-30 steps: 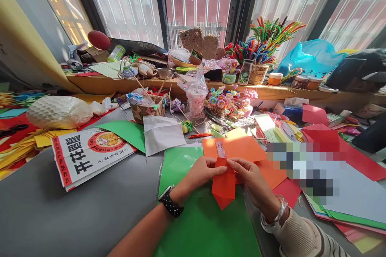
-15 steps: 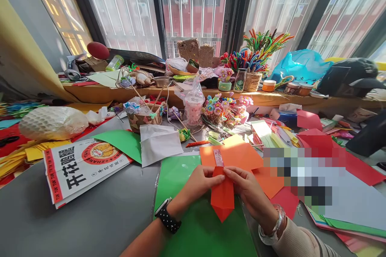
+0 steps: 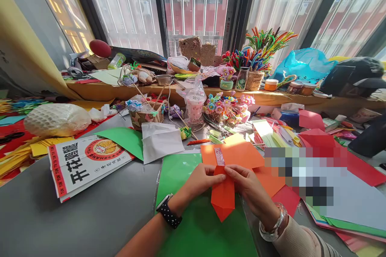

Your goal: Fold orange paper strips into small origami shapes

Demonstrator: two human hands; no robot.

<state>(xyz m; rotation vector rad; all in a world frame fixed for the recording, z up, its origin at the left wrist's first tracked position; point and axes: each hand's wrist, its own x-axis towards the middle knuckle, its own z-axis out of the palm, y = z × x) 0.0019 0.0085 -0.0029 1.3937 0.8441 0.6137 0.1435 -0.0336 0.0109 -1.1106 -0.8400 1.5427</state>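
Observation:
Between my hands is a folded strip of orange-red paper (image 3: 223,196), its pointed end toward me. My left hand (image 3: 202,180) pinches its upper left edge, thumb on the front. At the upper right corner, my right hand (image 3: 245,180) grips it with thumb and fingers closed. Beneath the strip lies a green sheet or folder (image 3: 187,225) with a clear edge. Just beyond my fingers, a pink patterned strip (image 3: 219,156) rests on orange paper (image 3: 247,152). The backs of the folded paper and some fingertips are hidden.
Left stands a printed paper bag (image 3: 90,168) beside a green sheet (image 3: 123,140). A plastic-wrapped cup (image 3: 194,108), a basket (image 3: 146,118) and crocheted flowers (image 3: 221,108) stand behind. Coloured papers (image 3: 356,200) are stacked at right. The windowsill (image 3: 126,92) is crowded with craft items.
The view has shifted slightly. Both hands keep their hold on the folded paper, which looks tilted very slightly differently; nothing has been picked up or let go.

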